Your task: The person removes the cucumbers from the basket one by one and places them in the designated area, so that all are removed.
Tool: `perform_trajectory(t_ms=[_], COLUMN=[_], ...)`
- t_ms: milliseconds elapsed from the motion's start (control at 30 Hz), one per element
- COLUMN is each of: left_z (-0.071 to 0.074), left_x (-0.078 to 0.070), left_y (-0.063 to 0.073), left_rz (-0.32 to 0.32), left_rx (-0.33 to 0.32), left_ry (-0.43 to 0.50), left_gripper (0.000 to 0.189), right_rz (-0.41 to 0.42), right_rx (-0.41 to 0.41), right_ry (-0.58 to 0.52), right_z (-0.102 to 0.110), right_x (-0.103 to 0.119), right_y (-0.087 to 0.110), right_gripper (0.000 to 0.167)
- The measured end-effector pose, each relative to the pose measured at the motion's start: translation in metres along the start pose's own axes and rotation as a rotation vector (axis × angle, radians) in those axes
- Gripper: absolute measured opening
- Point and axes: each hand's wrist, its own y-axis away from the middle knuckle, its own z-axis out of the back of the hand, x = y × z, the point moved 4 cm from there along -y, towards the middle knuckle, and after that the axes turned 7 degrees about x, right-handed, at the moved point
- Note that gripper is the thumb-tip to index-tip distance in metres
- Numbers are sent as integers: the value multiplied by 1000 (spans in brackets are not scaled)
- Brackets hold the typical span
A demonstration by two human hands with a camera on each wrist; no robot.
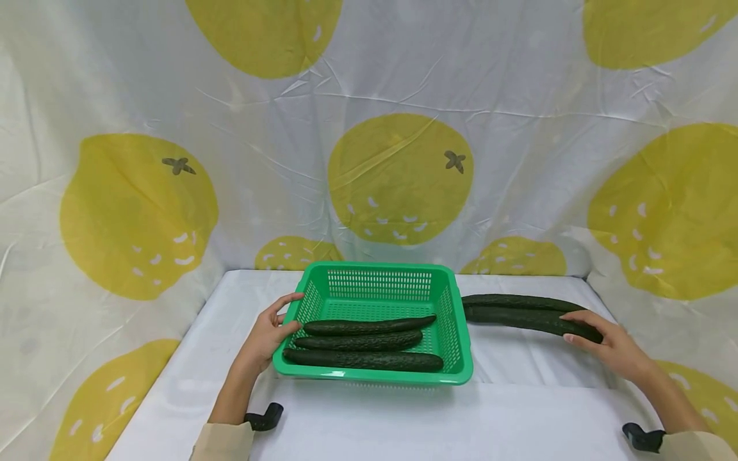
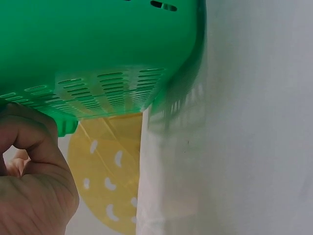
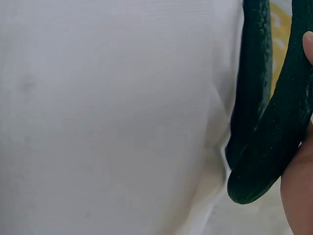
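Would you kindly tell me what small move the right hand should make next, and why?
Probably lift the nearer outside cucumber toward the green basket: the right hand grips it near one end, the left hand holds the basket's side, and three cucumbers lie inside with bare floor behind them.

Glossy basket (image 1: 371, 376), apparently smooth plastic
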Motion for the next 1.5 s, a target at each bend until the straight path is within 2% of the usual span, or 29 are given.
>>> perform_trajectory(t_ms=[233, 367, 533, 833, 900, 1133, 1367, 1500], left_z=[0, -1, -1, -1, -1, 0, 0, 0], left_x=[-1, -1, 1, 3, 3, 2, 2, 3], left_y=[0, 0, 0, 0, 0, 0, 0, 0], left_rz=[-39, -48, -39, -48, -45, -21, -23, -26], left_rx=[28, 47, 42, 44, 39, 17, 28, 29], left_ry=[18, 34, 39, 41, 38, 34, 35, 41], left_gripper=[64, 65, 66, 65, 66, 65, 65, 65], right_rz=[30, 21, 7, 133, 127, 20, 29, 3], right_rx=[18, 26, 28, -29, -30, -49, -76, -64], right_ry=[-13, 18, 76, 98, 114, 96, 88, 71], right_z=[-9, -12, -18, -27, -27, -24, -21, -18], right_x=[0, 4, 6, 6, 6, 7, 13, 23], right_y=[-1, -3, -7, -16, -16, -18, -21, -25], right_gripper=[38, 38, 37, 36, 36, 28, 31, 33])
